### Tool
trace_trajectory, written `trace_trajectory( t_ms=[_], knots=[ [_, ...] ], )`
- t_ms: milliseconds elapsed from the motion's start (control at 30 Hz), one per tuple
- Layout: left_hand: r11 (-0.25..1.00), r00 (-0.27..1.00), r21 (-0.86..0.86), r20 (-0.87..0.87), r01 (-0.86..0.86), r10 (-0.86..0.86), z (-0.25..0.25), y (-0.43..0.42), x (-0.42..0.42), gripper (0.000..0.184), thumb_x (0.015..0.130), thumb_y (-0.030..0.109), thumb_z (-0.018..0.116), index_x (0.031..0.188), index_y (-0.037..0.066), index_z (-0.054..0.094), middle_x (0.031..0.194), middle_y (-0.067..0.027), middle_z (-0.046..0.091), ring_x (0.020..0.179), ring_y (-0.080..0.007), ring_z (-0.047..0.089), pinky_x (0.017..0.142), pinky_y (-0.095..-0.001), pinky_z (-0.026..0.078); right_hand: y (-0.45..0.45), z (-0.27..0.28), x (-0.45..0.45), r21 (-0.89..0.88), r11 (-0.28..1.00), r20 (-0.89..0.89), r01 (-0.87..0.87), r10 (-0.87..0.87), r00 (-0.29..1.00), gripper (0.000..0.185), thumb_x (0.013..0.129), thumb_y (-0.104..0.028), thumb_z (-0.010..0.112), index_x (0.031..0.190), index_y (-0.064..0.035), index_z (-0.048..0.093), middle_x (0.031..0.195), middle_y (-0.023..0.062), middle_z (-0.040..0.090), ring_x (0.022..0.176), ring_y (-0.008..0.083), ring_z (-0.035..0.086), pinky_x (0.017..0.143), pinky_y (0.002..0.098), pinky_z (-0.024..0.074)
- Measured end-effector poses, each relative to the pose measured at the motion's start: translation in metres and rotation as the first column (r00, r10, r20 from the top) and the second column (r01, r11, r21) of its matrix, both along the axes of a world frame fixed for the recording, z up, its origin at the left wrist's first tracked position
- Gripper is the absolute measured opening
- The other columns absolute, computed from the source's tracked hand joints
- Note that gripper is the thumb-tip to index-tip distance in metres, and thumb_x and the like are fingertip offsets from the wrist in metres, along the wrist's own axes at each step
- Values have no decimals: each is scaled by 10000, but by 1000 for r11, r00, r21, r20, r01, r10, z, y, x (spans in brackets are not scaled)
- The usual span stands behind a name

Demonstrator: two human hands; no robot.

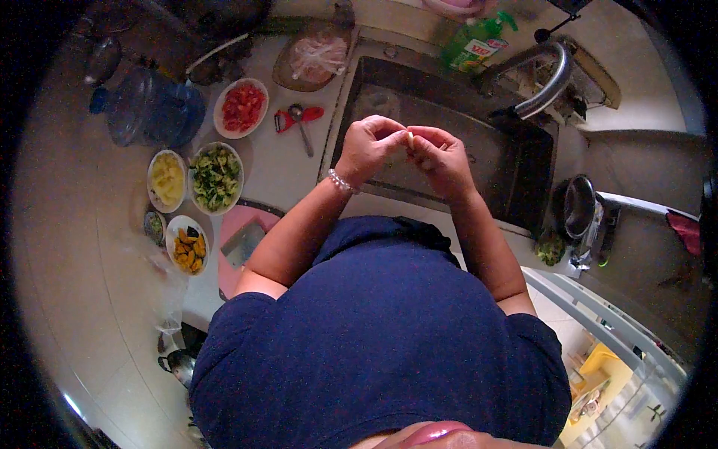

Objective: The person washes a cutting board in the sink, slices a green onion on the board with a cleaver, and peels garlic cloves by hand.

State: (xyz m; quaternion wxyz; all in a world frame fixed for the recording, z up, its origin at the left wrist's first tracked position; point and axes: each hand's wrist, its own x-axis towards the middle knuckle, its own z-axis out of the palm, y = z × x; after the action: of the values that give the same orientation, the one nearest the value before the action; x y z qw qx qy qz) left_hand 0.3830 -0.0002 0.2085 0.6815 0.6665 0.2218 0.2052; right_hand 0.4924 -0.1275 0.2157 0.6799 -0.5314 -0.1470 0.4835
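Over the near side of the dark sink (516,179), my two hands meet at the fingertips. Between them is a small pale piece (410,139), which looks like a garlic clove. My left hand (370,150), with a beaded bracelet at the wrist, pinches it from the left. From the right, my right hand (443,161) pinches it too, its fingers curled. The piece is mostly covered by the fingers, so its full shape is hidden.
Left on the counter are bowls of chopped red pieces (241,108), green pieces (216,178), pale yellow pieces (166,181) and orange pieces (187,246). A red peeler (303,118) and spoon (304,135) lie nearby. A faucet (550,82) and green bottle (475,46) stand behind the sink.
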Motion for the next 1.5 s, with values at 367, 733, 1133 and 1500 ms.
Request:
trace_trajectory(
  t_ms=[367,733,1133,1500],
  knots=[
    [960,996,-268,28,86,-82,6,5,-2,150,793,117,650,851,-16,614,787,-52,629,718,-100,582,662,-227,473,0,8,-6,-21,999,145,-25,27,989,268,826,-140,632,1043,16,618,853,63,649,719,96,595,611,209,469],
    [998,998,-20,40,56,-55,-8,-1,-11,75,875,100,543,894,28,538,814,7,533,711,-60,504,643,-200,434,0,-1,8,76,967,-380,242,-196,904,311,839,-47,523,1145,5,502,1077,172,582,869,220,611,733,296,524],
    [985,994,133,-1,106,-107,-12,-1,1,152,839,94,602,939,-20,617,860,-63,644,796,-106,596,693,-238,488,-4,-15,11,3,983,-237,181,-175,956,289,788,-17,605,1067,28,542,963,149,624,803,206,630,688,293,530],
    [905,999,423,-41,31,-15,2,-3,1,120,777,131,620,801,14,613,724,-96,614,643,-164,587,592,-276,473,-4,-1,0,12,995,44,101,-102,994,271,775,-37,638,1027,47,581,889,130,649,747,179,640,682,279,528]
  ],
)
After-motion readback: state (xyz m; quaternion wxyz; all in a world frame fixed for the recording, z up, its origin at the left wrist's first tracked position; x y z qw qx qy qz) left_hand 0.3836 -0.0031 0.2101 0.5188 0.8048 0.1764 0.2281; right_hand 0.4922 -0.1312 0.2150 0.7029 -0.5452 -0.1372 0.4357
